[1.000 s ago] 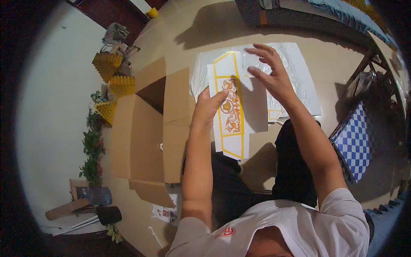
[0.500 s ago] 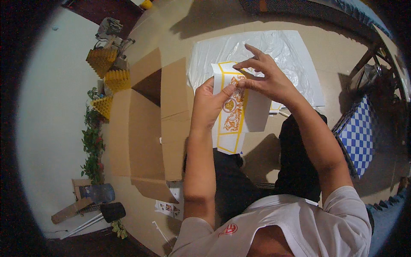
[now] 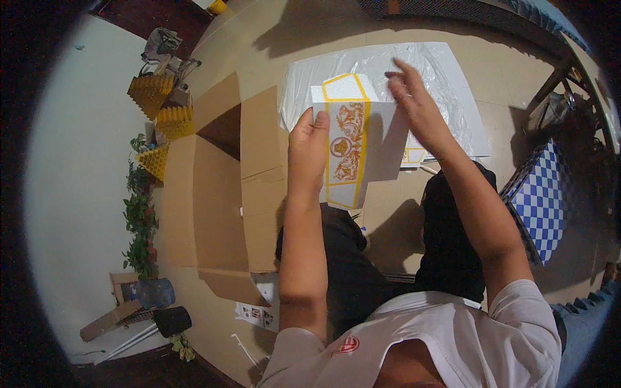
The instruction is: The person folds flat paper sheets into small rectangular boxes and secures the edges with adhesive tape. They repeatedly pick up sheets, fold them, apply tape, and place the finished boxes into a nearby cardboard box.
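A white cardboard piece with yellow edging and an orange-brown ornamental print, folded like a box [image 3: 348, 145], is held up in front of me. Its top flap stands angled away at the far end. My left hand [image 3: 308, 143] grips its left side, thumb lying on the printed face. To the right, my right hand [image 3: 414, 107] is off the box, near its right panel, with fingers spread and slightly blurred. Beneath both lies a white sheet wrapped in clear plastic [image 3: 446, 84] on the floor. Part of another yellow-edged white piece [image 3: 414, 156] shows below my right wrist.
A large brown cardboard box [image 3: 262, 194] stands with its flaps out at my left. Along the left wall are yellow stacked pieces [image 3: 152, 94], a leafy plant [image 3: 139, 220] and a dark bin [image 3: 172, 320]. A blue-and-white checkered panel [image 3: 540, 200] leans at the right.
My right hand has let go of the printed piece and moved right. The piece has turned in my left hand, whose thumb has shifted to its left edge.
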`<state>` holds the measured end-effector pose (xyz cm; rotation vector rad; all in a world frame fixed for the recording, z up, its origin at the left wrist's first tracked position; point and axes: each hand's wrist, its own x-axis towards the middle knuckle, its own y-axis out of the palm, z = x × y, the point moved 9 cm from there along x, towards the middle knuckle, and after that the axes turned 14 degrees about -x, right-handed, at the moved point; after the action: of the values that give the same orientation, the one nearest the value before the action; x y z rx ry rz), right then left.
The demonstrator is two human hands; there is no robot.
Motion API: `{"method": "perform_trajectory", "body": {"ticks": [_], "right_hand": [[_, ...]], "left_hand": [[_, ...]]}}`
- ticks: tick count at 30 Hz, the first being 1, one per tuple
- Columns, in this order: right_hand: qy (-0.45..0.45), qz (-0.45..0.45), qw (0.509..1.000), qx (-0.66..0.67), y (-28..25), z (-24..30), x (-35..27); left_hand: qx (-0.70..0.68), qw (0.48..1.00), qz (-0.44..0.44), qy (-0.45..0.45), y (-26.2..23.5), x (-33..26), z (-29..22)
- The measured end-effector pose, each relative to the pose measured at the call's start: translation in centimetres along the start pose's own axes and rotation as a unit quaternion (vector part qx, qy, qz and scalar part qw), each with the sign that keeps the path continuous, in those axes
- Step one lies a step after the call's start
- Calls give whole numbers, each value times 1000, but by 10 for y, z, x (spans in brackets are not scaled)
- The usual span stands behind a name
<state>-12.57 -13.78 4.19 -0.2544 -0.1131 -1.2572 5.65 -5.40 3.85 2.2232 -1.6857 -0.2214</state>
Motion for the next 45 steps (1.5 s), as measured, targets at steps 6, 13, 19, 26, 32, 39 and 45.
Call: {"method": "perform_trajectory", "body": {"ticks": [6,13,19,26,32,39,45], "right_hand": [[107,74,866,483,0,-21,4],[68,85,819,563,-4,-14,4],[8,78,798,597,-20,-16,12],[17,126,667,734,-25,9,13],[41,119,854,506,-19,-16,14],[106,31,994,25,-5,-26,-3],[134,29,991,3,-5,-29,-3]], "left_hand": [[-80,994,-72,-3,-22,1,3],[-143,987,-74,17,-16,-2,-6],[-158,984,-83,21,-16,-3,-4],[-151,986,-58,33,-16,0,-3],[-145,987,-63,37,-22,-5,0],[-158,985,-69,19,-7,-8,3],[-181,981,-64,30,-12,-7,0]]}}
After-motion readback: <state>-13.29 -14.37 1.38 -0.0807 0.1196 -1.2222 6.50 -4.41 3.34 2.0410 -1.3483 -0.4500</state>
